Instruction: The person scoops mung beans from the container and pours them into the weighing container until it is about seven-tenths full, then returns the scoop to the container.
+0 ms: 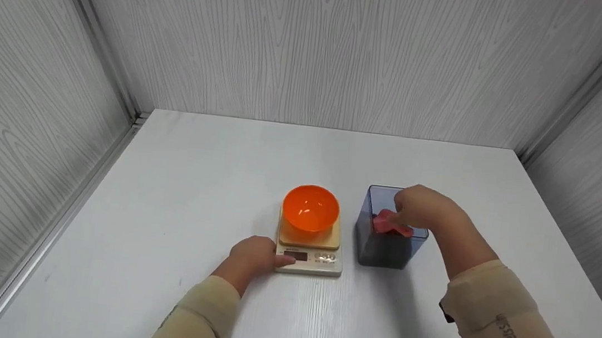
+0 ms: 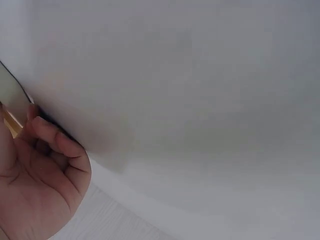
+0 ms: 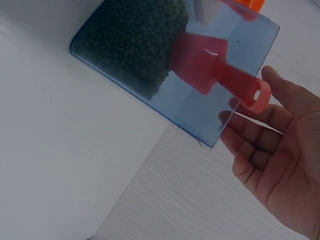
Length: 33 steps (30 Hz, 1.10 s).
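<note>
An orange bowl rests on the platform of a cream digital kitchen scale. My left hand grips the scale's front left corner, its thumb on top beside the display; in the left wrist view that hand's fingers curl at the scale's edge. To the right of the scale stands a clear bluish container, partly filled with small green beans or grains. A red scoop lies in it against the grains. My right hand reaches over the rim and pinches the scoop's handle between thumb and fingers.
A white table carries the scale and the container. Grey wood-grain panels rise behind it and at both sides. The container's shadow falls toward the front.
</note>
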Motion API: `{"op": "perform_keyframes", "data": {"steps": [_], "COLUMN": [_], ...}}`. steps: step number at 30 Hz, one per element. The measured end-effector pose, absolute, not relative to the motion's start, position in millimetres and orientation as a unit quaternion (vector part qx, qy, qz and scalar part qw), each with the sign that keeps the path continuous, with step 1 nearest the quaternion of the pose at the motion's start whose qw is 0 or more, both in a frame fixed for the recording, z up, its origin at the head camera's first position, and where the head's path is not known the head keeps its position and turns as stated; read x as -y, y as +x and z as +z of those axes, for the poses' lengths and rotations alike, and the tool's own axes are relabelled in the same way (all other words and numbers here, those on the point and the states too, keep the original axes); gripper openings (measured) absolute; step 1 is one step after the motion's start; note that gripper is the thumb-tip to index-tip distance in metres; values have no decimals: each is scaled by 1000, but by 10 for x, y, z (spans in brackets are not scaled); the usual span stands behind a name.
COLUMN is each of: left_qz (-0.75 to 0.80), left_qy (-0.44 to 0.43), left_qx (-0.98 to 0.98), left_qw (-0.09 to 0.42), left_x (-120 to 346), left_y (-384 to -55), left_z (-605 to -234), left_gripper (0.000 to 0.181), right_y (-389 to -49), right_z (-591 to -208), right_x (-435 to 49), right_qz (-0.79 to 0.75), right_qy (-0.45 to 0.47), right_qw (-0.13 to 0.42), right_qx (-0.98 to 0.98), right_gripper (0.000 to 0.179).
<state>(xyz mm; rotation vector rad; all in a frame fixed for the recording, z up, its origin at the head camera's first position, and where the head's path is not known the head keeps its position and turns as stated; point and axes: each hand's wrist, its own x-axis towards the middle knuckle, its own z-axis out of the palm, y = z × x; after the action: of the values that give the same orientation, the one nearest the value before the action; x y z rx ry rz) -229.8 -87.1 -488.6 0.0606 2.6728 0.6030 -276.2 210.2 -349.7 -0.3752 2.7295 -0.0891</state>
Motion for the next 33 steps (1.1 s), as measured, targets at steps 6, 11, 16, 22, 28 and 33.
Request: {"op": "perform_keyframes", "data": {"steps": [6,11,16,22,28,33], "left_qz": [220,210,212,214,214,218], "left_qy": [2,-1,3,8,15,13], "left_qx": [-951,-952,-953,-954,-955,-953], "left_qw": [219,221,216,211,206,210], "left_x": [829,823,828,832,844,864], "left_y": [-2307,-2316,-2302,-2276,-2266,-2270], "left_z": [-4837,-4811,-4806,-4812,-4829,-4845], "left_gripper": [45,46,47,46,47,47], "right_y": [-2803,-2829,-2809,-2734,-2629,-2556], "right_z": [-3597,-3585,-3461,-3257,-3097,-3102], "right_x": [-2071,-2070,-2097,-2113,-2056,-1951], "right_qz": [-12,24,59,105,115,151], "right_qy": [-106,-108,-111,-165,-162,-164], "right_qw": [195,184,179,142,153,156], "right_qx": [-975,-977,-976,-970,-968,-962], "right_gripper": [16,17,23,19,16,15]}}
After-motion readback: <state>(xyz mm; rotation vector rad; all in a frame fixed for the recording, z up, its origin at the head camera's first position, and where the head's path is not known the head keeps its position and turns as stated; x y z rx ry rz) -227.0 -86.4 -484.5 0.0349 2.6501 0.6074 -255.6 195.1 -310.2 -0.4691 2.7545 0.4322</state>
